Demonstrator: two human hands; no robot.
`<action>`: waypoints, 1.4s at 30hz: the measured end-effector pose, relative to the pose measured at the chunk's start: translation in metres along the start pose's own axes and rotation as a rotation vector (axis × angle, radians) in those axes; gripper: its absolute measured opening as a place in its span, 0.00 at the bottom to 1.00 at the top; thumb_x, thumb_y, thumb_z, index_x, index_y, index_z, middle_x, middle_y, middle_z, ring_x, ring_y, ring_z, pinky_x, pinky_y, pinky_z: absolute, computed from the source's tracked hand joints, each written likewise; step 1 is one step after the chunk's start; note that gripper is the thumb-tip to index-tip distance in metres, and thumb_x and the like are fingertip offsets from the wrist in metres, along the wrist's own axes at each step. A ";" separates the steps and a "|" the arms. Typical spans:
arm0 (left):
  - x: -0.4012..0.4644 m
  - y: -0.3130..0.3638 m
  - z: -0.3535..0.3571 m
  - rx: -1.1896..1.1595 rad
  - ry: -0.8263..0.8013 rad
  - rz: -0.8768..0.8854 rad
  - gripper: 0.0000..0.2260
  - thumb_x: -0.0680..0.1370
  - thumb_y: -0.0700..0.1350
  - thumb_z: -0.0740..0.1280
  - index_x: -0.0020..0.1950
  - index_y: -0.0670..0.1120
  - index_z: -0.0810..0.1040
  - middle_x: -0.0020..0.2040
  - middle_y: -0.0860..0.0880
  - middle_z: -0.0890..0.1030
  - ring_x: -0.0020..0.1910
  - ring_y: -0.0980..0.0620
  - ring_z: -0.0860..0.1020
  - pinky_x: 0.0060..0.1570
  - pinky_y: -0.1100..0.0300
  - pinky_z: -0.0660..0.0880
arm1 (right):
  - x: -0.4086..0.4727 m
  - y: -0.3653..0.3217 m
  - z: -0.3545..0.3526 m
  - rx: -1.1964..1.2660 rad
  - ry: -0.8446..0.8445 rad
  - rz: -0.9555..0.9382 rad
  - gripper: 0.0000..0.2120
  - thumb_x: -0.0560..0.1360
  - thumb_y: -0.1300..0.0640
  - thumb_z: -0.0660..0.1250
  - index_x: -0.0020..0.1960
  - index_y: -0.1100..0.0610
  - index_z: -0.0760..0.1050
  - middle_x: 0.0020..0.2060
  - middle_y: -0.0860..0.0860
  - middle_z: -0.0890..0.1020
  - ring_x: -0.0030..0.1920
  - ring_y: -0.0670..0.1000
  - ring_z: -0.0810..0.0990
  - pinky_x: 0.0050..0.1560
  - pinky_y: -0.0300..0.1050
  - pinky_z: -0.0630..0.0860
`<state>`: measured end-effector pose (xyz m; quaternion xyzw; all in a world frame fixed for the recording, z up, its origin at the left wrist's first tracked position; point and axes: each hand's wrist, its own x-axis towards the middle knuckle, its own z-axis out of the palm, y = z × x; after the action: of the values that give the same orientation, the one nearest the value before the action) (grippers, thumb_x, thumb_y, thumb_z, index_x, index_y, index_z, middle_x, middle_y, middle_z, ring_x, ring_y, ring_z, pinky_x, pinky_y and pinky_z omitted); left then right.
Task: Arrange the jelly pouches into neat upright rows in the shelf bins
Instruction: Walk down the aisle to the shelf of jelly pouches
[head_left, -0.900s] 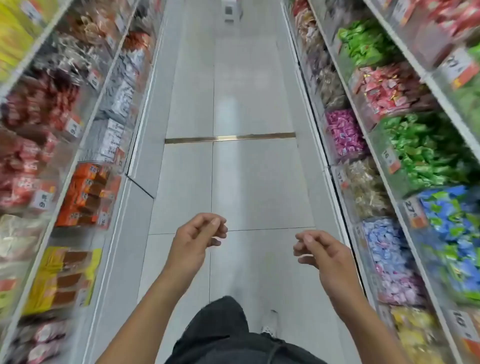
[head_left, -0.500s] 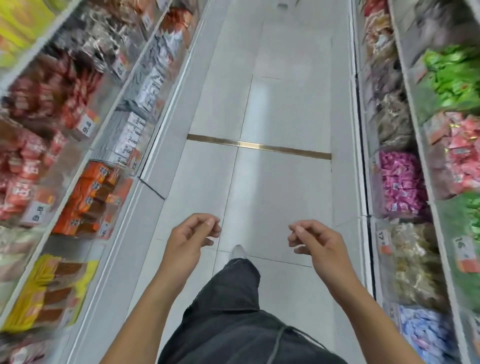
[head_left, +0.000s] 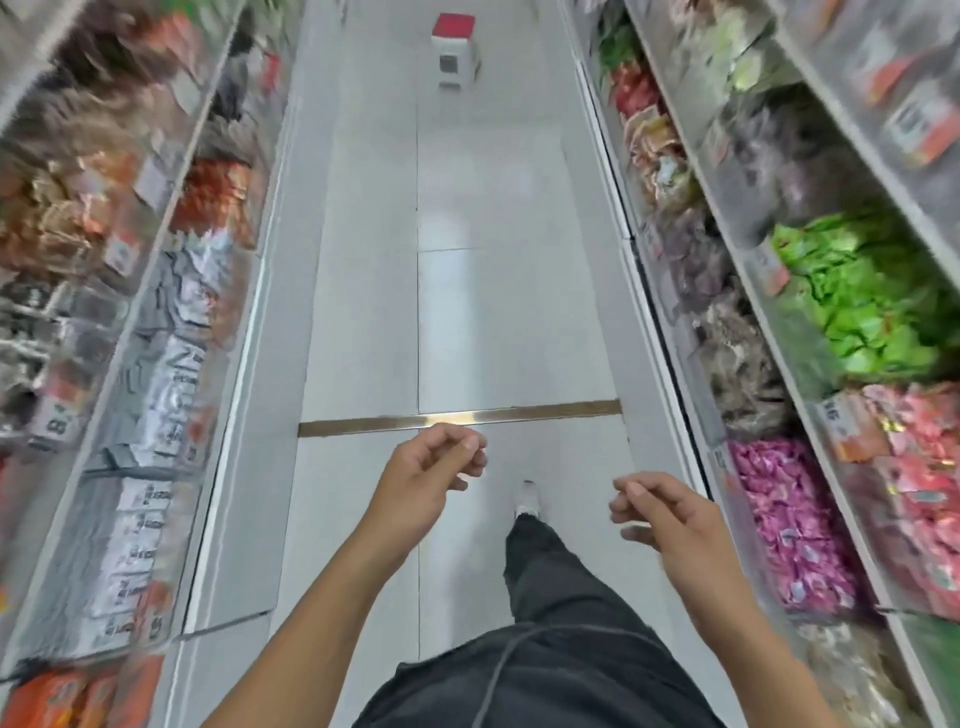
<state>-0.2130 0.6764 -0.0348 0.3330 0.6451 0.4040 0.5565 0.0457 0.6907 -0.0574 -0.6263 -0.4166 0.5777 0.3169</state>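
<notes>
While fingers curl loosely, pink pouches sit well right, untouched.

Bright, even overhead light, pale sheen on the floor tiles, glare along the brass strip; shelves smear with motion blur and bow outward at the wide-angle edges.
</notes>
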 end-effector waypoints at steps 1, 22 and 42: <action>0.030 0.014 0.000 0.012 0.000 0.003 0.08 0.81 0.44 0.64 0.51 0.44 0.82 0.44 0.47 0.84 0.46 0.52 0.81 0.49 0.55 0.76 | 0.032 -0.016 0.003 -0.001 -0.002 -0.005 0.08 0.80 0.60 0.65 0.49 0.56 0.82 0.39 0.55 0.85 0.45 0.56 0.84 0.45 0.47 0.79; 0.597 0.314 -0.211 -0.029 0.207 0.075 0.07 0.81 0.43 0.64 0.51 0.45 0.82 0.45 0.47 0.84 0.48 0.50 0.82 0.50 0.56 0.77 | 0.606 -0.399 0.258 -0.134 -0.227 -0.144 0.06 0.79 0.61 0.66 0.49 0.56 0.82 0.40 0.54 0.85 0.44 0.53 0.84 0.46 0.47 0.81; 1.147 0.614 -0.215 0.129 0.097 0.125 0.07 0.81 0.43 0.64 0.51 0.47 0.82 0.45 0.50 0.84 0.46 0.55 0.82 0.47 0.62 0.78 | 1.140 -0.685 0.302 -0.081 -0.172 -0.119 0.06 0.79 0.61 0.65 0.50 0.57 0.82 0.40 0.53 0.85 0.43 0.51 0.84 0.44 0.43 0.80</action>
<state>-0.6198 1.9296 0.0093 0.3875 0.6741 0.4113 0.4757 -0.3762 1.9869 -0.0196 -0.5608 -0.5016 0.5922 0.2883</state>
